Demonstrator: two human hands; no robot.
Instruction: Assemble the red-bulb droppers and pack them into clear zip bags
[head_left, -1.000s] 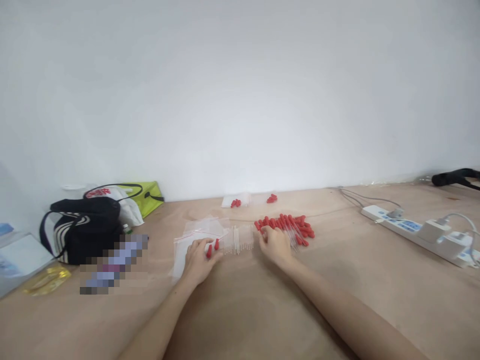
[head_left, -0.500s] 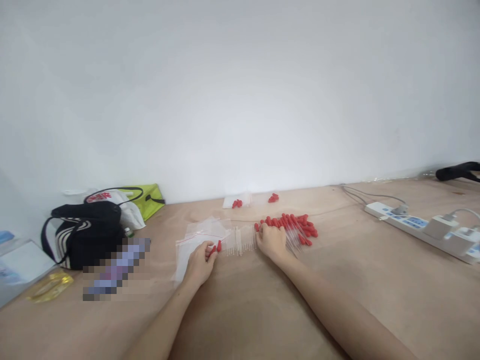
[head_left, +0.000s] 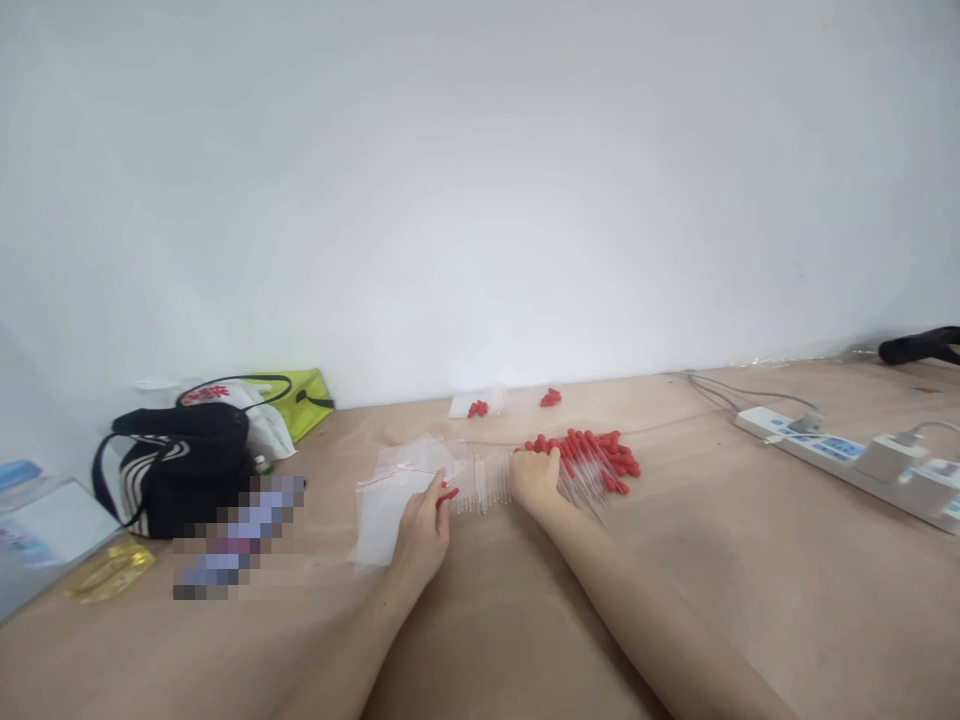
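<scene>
Red rubber bulbs (head_left: 448,495) are held in the fingers of my left hand (head_left: 424,525), close to the left end of a row of thin clear glass tubes (head_left: 480,485). My right hand (head_left: 534,477) is closed at the right end of that row, fingers curled down; what they grip is hidden. Just right of it lies a pile of glass droppers with red bulbs (head_left: 592,450), their clear stems toward me. Flat clear zip bags (head_left: 386,510) lie beneath and beyond my left hand.
Two small groups of red bulbs (head_left: 477,409) lie near the wall, one on a white bag. A white power strip (head_left: 825,445) with plugged-in chargers and cables is at right. A black bag (head_left: 180,470), a green bag (head_left: 311,400) and yellow tape (head_left: 112,572) stand at left.
My left hand has moved right, toward the glass tubes, with its fingers pointing more forward. My right hand stays by the row; the red bulb beside its fingers is now hidden.
</scene>
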